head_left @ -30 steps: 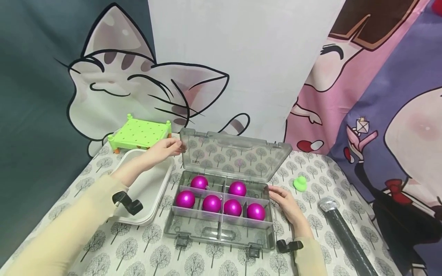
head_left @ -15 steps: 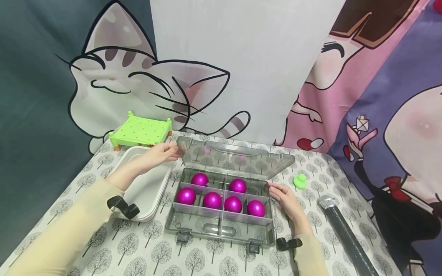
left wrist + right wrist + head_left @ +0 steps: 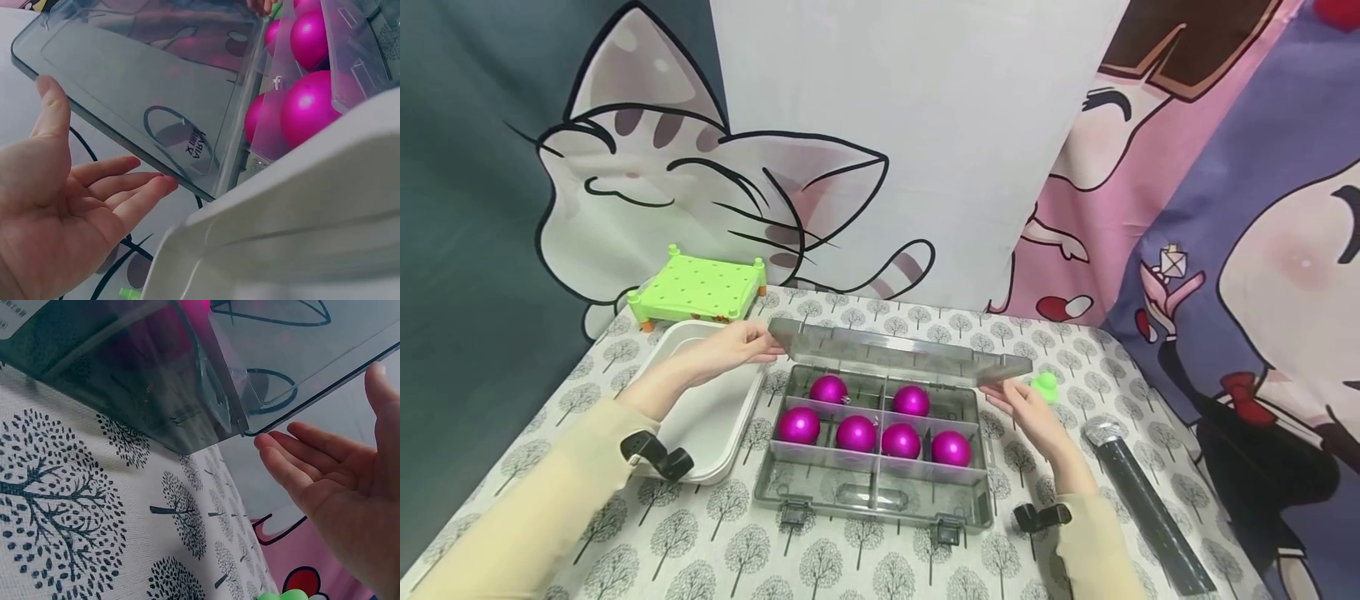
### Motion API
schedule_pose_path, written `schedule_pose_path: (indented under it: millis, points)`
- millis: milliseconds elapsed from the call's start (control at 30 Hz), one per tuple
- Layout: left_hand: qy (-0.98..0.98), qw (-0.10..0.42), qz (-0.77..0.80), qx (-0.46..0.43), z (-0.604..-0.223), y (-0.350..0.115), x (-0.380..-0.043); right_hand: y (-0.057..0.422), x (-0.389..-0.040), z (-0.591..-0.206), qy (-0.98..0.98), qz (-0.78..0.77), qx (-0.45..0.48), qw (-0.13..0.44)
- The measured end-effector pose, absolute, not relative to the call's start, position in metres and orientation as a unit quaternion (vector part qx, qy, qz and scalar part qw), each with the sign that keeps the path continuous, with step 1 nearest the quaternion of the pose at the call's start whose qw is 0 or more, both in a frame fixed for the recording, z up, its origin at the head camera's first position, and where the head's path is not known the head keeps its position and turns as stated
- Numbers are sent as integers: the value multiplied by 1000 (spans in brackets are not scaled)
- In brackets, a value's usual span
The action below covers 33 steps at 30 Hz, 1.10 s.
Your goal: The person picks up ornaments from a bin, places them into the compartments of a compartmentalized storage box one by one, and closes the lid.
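Note:
A smoky see-through plastic compartment box [image 3: 871, 500] lies on the table, holding several magenta Christmas baubles [image 3: 856, 434] in its back and middle rows. Its hinged lid [image 3: 895, 348] tilts up at the back, partway over the box. At the lid's left corner is my left hand [image 3: 741, 343], its fingers fairly straight; in the left wrist view thumb and fingertips reach the lid's edge. My right hand [image 3: 1026, 408] meets the opposite side, palm turned up, with extended fingers [image 3: 294, 465] right beside the lid's rim near the hinge. Two latches hang at the front of the box.
A white tray [image 3: 703, 462] stands left of the box, under my left forearm. Behind it is a light green toy bed-like stand [image 3: 700, 283]. On the right are a small green duck [image 3: 1045, 387] and a black microphone [image 3: 1150, 508]. Printed curtains close off the back.
The lid has swung forward and down from a more upright tilt. My left hand has moved with its corner, and my right hand has risen from the box's side to the lid.

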<state>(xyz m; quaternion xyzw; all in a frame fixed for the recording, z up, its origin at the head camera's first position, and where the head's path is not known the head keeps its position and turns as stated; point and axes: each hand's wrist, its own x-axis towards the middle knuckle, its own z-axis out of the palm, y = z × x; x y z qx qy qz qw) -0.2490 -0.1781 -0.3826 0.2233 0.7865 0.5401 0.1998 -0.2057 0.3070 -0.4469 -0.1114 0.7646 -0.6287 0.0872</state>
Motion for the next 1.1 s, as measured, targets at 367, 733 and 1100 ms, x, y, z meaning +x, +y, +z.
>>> schedule_pose_path:
  millis: [367, 733, 1100]
  points:
    - [808, 233, 466, 277, -388, -186, -245, 313, -204, -451, 818, -554, -118, 99]
    - [752, 299, 513, 288, -395, -188, -240, 320, -203, -458, 745, -631, -171, 130]
    - [760, 299, 511, 269, -399, -184, -235, 320, -199, -461, 725, -644, -200, 141]
